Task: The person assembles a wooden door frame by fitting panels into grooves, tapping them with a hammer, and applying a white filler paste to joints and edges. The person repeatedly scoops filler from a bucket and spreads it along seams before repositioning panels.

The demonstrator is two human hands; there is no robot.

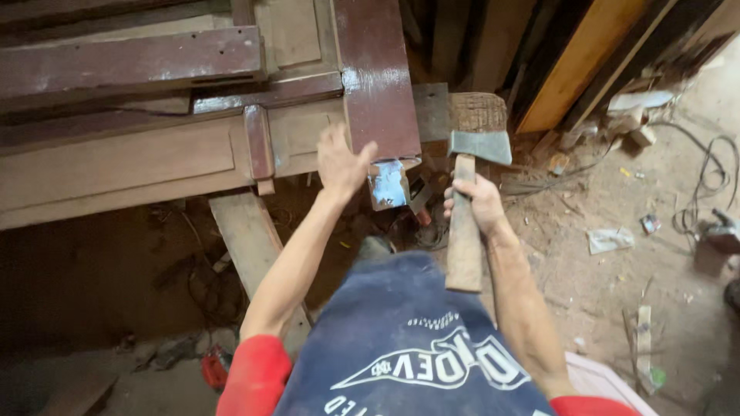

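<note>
Head camera, looking down past a dark blue apron (401,339) and red sleeves: the right hand (476,202) is clenched around the wooden handle of a hatchet (469,181). The grip sits high on the handle, just below the grey metal head, and the rest of the handle runs down toward the apron, past the wrist. The hatchet stands roughly upright, its head pointing away from the person, with the blade edge turned to the right. Just beyond the head is a short wooden block (478,112) with a rough end; whether the head touches it cannot be told.

The left hand (341,160) is open, fingers spread and holding nothing, raised in front of a dark red painted post (378,77) of a wooden door frame (139,166) that lies across the upper left of the view. The fingertips are close to the post's lower end, where the wood is cut to a pale, shiny tenon (388,183); contact is not clear. The hatchet lies to the right of this hand, near it but apart, with the tenon between the two hands.

A plank (250,239) runs under the frame toward the person. On the dusty floor (609,277) to the right lie black cables (705,181), scraps of wood and bits of paper.
</note>
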